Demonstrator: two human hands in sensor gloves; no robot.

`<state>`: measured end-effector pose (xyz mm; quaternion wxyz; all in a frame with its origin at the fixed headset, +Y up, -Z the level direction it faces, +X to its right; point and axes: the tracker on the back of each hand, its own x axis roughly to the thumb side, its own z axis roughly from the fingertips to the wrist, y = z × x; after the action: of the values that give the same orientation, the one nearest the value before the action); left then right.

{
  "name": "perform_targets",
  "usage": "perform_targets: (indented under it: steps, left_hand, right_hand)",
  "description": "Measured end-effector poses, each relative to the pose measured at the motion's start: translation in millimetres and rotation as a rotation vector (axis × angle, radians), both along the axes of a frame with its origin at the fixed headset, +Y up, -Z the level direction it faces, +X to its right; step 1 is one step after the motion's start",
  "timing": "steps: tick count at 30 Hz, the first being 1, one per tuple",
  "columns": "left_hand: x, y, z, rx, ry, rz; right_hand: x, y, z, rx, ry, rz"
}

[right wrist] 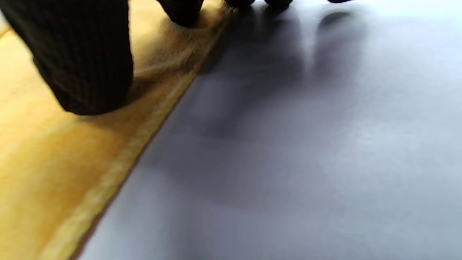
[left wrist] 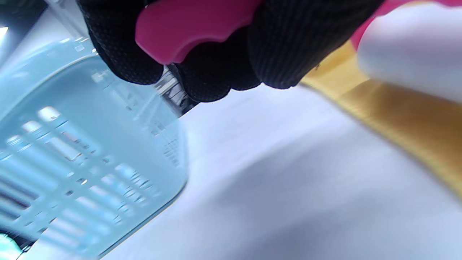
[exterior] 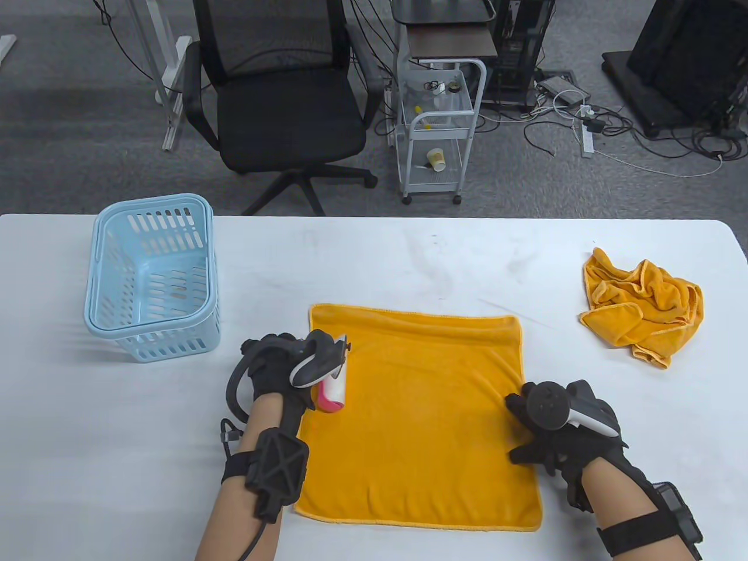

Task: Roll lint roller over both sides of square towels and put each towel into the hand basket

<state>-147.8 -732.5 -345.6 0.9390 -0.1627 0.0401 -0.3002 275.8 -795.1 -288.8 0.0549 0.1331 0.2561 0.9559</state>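
Note:
An orange square towel (exterior: 421, 415) lies spread flat on the white table (exterior: 409, 257). My left hand (exterior: 280, 365) grips the pink handle (left wrist: 180, 25) of a lint roller (exterior: 332, 392), whose white roll (left wrist: 411, 50) rests on the towel's left edge (left wrist: 404, 115). My right hand (exterior: 546, 429) presses flat on the towel's right edge, its fingers (right wrist: 86, 57) lying on the orange cloth (right wrist: 54, 162). A second orange towel (exterior: 643, 312) sits crumpled at the table's right. The light blue hand basket (exterior: 153, 274) stands at the left with no towel showing inside.
Behind the table's far edge are a black office chair (exterior: 280, 105) and a white wire cart (exterior: 438, 128) on grey carpet. In the left wrist view the basket's slotted wall (left wrist: 83, 159) stands close beside my hand.

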Motion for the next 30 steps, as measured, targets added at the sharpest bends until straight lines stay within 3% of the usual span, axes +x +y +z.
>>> perform_targets:
  steps: [3,8,11,15,19,26,30]
  left_hand:
    - [-3.7,3.7,-0.2,-0.015,-0.002,0.087]
    - [51.6,6.8,-2.3,-0.011,-0.146,0.468]
    - [98.3,-3.2,-1.0,-0.019,-0.248,0.531]
    - [125.1,-19.7,-1.8,-0.033,-0.286,0.492]
    - [108.5,-24.6,-6.1,0.001,-0.220,0.394]
    - [42.1,-7.5,-0.7,0.063,-0.079,0.018]
    - [11.3,0.3,3.5,0.071,-0.009,-0.074]
  right_hand:
    - [-0.1,0.1,0.0,0.000,0.001,0.001]
    - [-0.2,-0.1,0.1,0.000,0.000,-0.001]
    - [-0.6,0.1,-0.2,-0.002,0.000,-0.004]
    - [-0.3,0.1,-0.4,-0.003,0.000,-0.006]
    - [-0.2,0.0,-0.1,-0.003,-0.001,-0.007]
    - [-0.2,0.1,0.2,-0.002,-0.002,-0.004]
    - [-0.2,0.1,0.2,-0.002,-0.002,-0.004]
